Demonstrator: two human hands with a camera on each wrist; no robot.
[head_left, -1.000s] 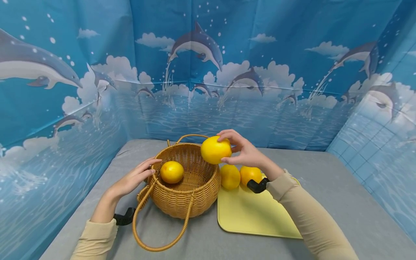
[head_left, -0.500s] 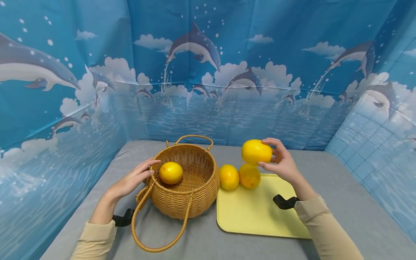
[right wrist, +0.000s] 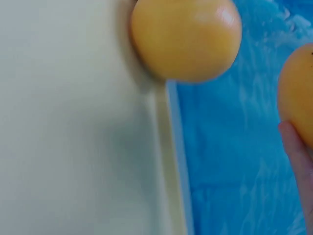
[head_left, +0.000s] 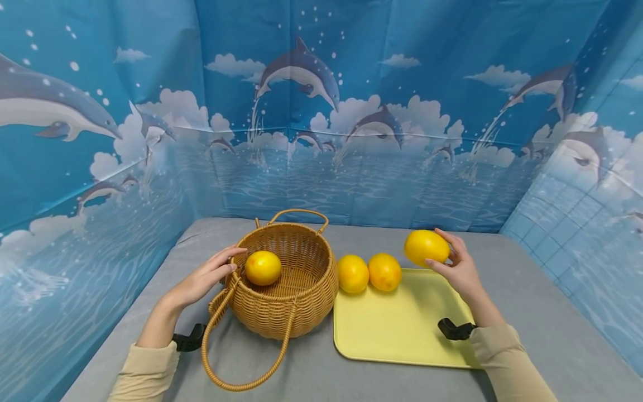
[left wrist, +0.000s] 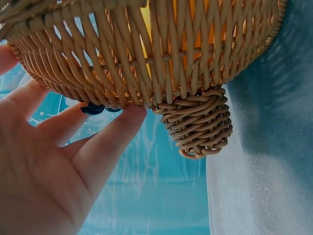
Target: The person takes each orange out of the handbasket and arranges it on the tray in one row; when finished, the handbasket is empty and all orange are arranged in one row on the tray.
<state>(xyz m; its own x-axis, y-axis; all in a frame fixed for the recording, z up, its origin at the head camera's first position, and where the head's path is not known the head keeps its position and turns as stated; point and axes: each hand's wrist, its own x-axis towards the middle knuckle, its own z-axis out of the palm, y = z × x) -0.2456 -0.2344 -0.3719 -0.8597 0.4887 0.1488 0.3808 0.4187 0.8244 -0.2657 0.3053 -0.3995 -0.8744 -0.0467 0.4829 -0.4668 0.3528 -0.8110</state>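
Note:
My right hand (head_left: 461,269) holds a smooth yellow-orange fruit (head_left: 427,248) between thumb and fingers, raised over the back right of the yellow tray (head_left: 397,329). Part of this fruit (right wrist: 299,93) shows at the right edge of the right wrist view, with a fingertip against it. On the left, my left hand (head_left: 203,279) rests its fairly straight fingers at the rim of a round wicker basket (head_left: 286,312). In the left wrist view, the thumb (left wrist: 115,137) touches the basket's woven side. Inside the basket lies one similar fruit (head_left: 263,268).
Two more fruits, a left one (head_left: 353,273) and a right one (head_left: 385,272), sit side by side at the tray's back left, by the basket. One basket handle (head_left: 246,386) hangs down in front; the other handle (head_left: 301,211) stands behind. A dolphin-print curtain (head_left: 321,167) surrounds the grey table.
My right hand has carried its fruit from over the basket's right rim rightward and lower, to the tray's back right. The left hand stays at the rim.

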